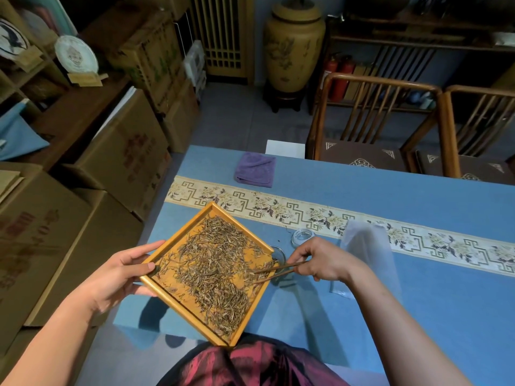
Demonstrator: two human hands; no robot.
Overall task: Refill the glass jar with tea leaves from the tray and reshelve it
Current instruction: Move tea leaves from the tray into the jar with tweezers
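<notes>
A square wooden tray point(167, 247) strewn with dry tea leaves point(217, 268) is lifted above the blue table, one corner turned toward me. My left hand point(125, 270) grips its left edge, thumb on the rim. My right hand point(320, 263) holds wooden tongs point(278, 270) whose tips rest among the leaves at the tray's right corner. That corner hangs over the open glass jar point(278, 256), which is mostly hidden behind the tray. The jar's glass lid point(302, 237) lies on the table just behind it.
A clear plastic bag point(367, 257) lies to the right of my right hand. A folded purple cloth point(255, 169) sits at the table's far edge. Cardboard boxes point(117, 151) are stacked on the left, and wooden chairs point(373, 126) stand beyond the table.
</notes>
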